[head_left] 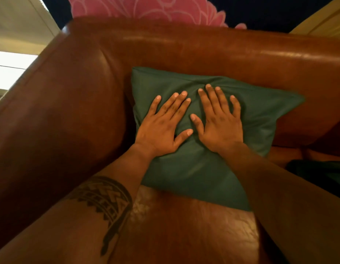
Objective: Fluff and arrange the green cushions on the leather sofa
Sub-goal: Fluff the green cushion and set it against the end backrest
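Observation:
A green cushion (199, 168) leans against the backrest of the brown leather sofa (184, 48), in the corner by the left armrest. Both of my hands lie flat on its front face, palms down and fingers spread. My left hand (163, 126) presses the cushion's left half and my right hand (218, 121) presses its middle. The fabric dents and creases around the fingertips. A second dark green cushion (325, 176) shows partly at the right edge, lying on the seat.
The sofa's wide left armrest (60, 111) rises beside the cushion. Worn seat leather (194, 225) spreads below it. Behind the backrest hangs dark cloth with a pink flower pattern (146, 8). A pale wall and window are at the far left.

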Tool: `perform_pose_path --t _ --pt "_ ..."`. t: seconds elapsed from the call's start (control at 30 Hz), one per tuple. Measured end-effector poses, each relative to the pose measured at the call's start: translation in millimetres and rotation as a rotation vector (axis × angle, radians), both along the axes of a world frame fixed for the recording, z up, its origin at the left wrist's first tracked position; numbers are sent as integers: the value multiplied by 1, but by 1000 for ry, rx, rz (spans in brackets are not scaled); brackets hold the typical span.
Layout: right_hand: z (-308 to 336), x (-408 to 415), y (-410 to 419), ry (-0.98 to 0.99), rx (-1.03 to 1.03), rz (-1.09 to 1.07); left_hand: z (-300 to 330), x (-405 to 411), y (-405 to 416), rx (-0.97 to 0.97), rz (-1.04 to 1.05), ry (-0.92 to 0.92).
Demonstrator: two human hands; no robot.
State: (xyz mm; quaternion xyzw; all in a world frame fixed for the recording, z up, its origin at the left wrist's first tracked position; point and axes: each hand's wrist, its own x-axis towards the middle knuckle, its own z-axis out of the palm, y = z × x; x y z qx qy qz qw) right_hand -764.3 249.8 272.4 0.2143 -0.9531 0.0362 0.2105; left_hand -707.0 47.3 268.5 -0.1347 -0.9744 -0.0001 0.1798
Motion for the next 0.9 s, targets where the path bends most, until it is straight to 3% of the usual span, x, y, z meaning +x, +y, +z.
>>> perform_pose_path --t 0.43,0.77,0.9 --pt "-4 7 -3 -15 15 8 -82 124 6 98 174 -167" --pt "3 6 -1 -36 9 -5 -83 172 4 150 159 -304" --pt "12 4 -1 -62 -11 -26 -32 135 5 265 160 -145"
